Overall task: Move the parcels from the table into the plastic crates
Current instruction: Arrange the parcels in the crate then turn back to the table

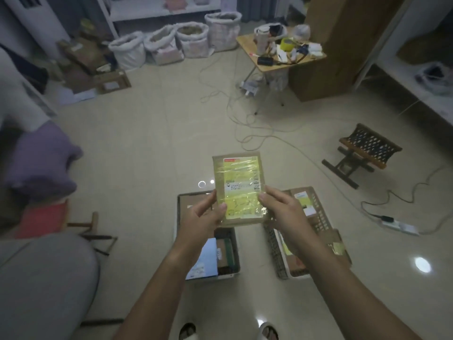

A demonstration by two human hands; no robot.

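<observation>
Head view: a flat brown cardboard parcel with a yellow taped label is held upright in the air above two plastic crates on the floor — left hand and right hand each grasp one side edge, thumbs on its face.

Glossy beige tiled floor carrying crates, sacks and a table

Two plastic crates holding parcels sit at lower centre; four white sacks line the upper left, a small wooden folding table stands at upper centre-right, a dark low stool at right, and pale cables trail between them.
</observation>
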